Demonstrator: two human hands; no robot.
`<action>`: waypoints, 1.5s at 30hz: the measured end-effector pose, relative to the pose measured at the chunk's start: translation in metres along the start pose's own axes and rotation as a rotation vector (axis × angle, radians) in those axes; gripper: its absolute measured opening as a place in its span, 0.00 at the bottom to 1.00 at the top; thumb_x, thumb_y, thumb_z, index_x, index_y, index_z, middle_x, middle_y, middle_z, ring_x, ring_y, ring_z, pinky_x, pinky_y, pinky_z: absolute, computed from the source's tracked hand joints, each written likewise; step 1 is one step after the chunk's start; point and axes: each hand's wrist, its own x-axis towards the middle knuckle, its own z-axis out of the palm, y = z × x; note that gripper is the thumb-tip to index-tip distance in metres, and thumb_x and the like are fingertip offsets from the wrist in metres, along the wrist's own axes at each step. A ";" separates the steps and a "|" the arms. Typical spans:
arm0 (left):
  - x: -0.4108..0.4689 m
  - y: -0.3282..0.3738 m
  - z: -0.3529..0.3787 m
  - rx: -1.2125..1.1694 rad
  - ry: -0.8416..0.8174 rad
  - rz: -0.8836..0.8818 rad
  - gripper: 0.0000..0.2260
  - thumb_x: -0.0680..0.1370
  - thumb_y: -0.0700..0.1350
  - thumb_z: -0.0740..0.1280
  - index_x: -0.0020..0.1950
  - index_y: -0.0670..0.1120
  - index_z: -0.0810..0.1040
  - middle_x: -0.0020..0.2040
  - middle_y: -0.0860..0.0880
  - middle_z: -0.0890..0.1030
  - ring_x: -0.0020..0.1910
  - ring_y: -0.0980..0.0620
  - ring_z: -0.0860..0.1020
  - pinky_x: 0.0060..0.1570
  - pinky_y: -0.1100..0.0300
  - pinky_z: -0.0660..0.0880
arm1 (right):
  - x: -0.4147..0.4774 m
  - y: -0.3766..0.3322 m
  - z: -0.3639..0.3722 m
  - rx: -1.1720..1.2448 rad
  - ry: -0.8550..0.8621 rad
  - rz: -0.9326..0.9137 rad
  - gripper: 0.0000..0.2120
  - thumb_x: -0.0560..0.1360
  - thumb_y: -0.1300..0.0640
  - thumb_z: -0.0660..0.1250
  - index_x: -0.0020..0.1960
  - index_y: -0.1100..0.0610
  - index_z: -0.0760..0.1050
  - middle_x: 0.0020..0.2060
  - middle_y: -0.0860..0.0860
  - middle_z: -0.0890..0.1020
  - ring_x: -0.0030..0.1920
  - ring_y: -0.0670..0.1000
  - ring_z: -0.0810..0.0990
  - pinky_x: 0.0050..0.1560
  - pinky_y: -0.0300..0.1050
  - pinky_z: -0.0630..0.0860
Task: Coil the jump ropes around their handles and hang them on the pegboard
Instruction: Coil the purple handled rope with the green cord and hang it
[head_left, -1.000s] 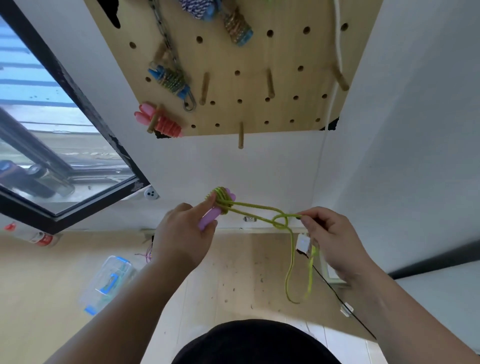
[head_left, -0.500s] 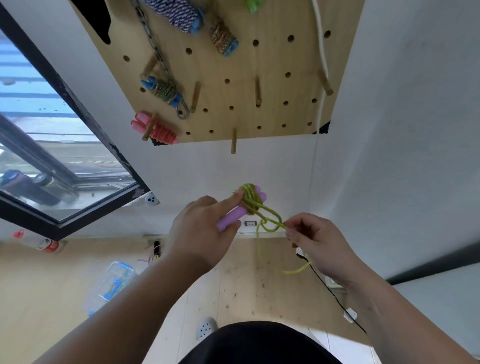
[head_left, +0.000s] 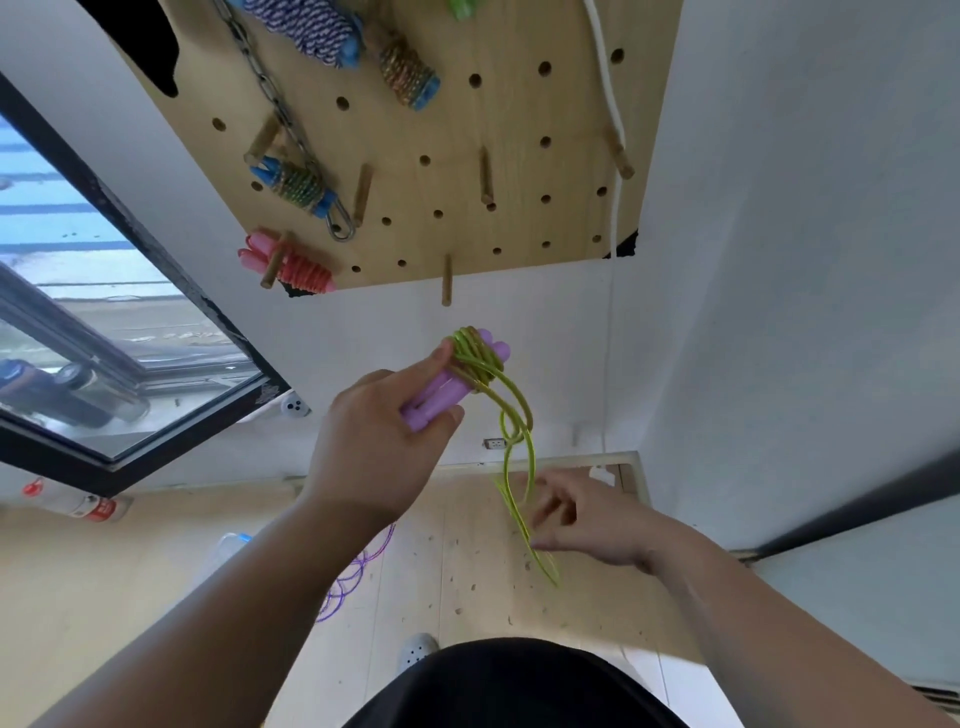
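Observation:
My left hand (head_left: 374, 452) grips two purple handles (head_left: 447, 389) held side by side, thumb pressing the green rope (head_left: 475, 358) coiled round their far end. A knotted loop of that rope (head_left: 514, 431) trails down from the coil. My right hand (head_left: 582, 525) is lower, at the hanging double strand (head_left: 519, 509); it is blurred, so I cannot tell whether its fingers pinch the rope. Above on the wall is the wooden pegboard (head_left: 545, 104).
Coiled ropes hang on the pegboard: a red one (head_left: 298, 270), a blue-handled one (head_left: 301, 184), and two more at the top. Bare pegs (head_left: 447, 280) (head_left: 485, 176) stick out. A purple rope (head_left: 358, 571) lies on the floor. A window stands at left.
My left hand has risen towards the pegboard with the handles. My right hand has dropped down along the rope, away from the knotted loop, which now hangs closer to the coil.

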 end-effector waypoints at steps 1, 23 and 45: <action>0.001 -0.001 -0.001 -0.003 0.000 -0.008 0.26 0.76 0.49 0.73 0.73 0.63 0.73 0.40 0.52 0.79 0.40 0.55 0.75 0.39 0.62 0.67 | 0.002 0.006 0.005 0.004 -0.015 0.013 0.28 0.72 0.46 0.76 0.66 0.29 0.68 0.51 0.45 0.81 0.47 0.40 0.79 0.51 0.36 0.77; 0.001 -0.077 -0.008 0.251 0.026 -0.154 0.23 0.77 0.51 0.71 0.72 0.63 0.74 0.41 0.50 0.77 0.41 0.46 0.76 0.39 0.55 0.70 | 0.019 0.002 0.004 0.070 0.258 -0.126 0.15 0.84 0.49 0.58 0.43 0.55 0.72 0.41 0.54 0.74 0.39 0.43 0.73 0.49 0.46 0.69; -0.039 -0.031 0.038 0.166 -0.021 0.175 0.23 0.74 0.50 0.71 0.69 0.52 0.80 0.37 0.51 0.75 0.34 0.47 0.72 0.29 0.52 0.74 | 0.012 -0.057 -0.009 -0.092 0.684 -0.227 0.09 0.79 0.52 0.69 0.43 0.54 0.73 0.33 0.49 0.78 0.34 0.51 0.78 0.36 0.50 0.75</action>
